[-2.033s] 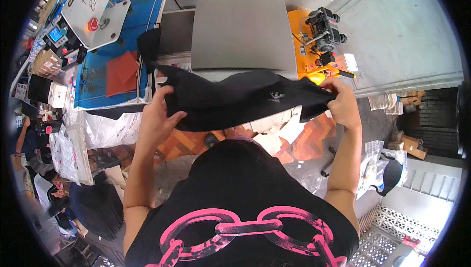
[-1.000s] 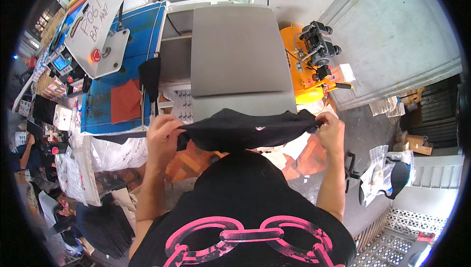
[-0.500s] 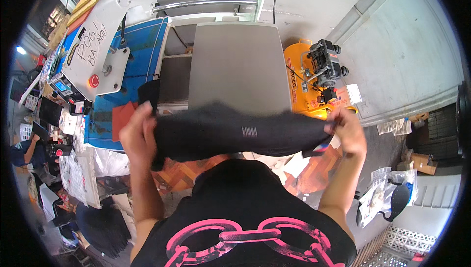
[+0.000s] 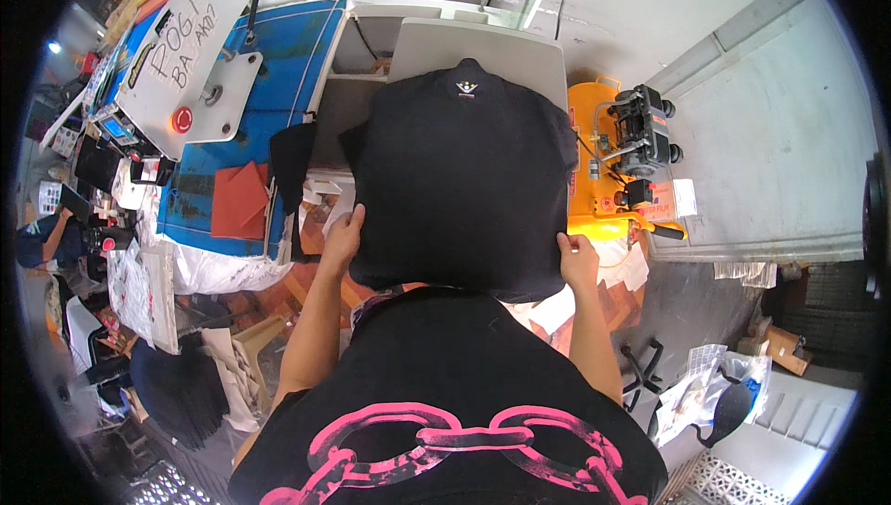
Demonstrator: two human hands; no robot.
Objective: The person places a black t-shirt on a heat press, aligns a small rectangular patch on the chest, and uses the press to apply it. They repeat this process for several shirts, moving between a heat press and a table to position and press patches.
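Observation:
A black T-shirt (image 4: 464,189) with a small print near its neckline lies spread over the grey flat platen (image 4: 418,45). Its lower part reaches past the platen's near edge toward my body. At the shirt's left side my left hand (image 4: 343,238) is closed on the cloth, thumb along the edge. My right hand (image 4: 579,260) pinches the near right corner of the shirt. Most of the platen is hidden under the fabric.
Left stands a white machine arm (image 4: 186,69) with a red button over a blue bench (image 4: 213,208) bearing reddish-brown sheets (image 4: 239,203). Black cloth (image 4: 293,171) hangs at its edge. An orange air compressor (image 4: 594,199) stands right. Far left, another person (image 4: 51,236) holds a tablet-like object.
The black garment, held stretched between my raised hands before, now lies over the platen. Both hands have come closer together and grip its near sides. The view has shifted slightly.

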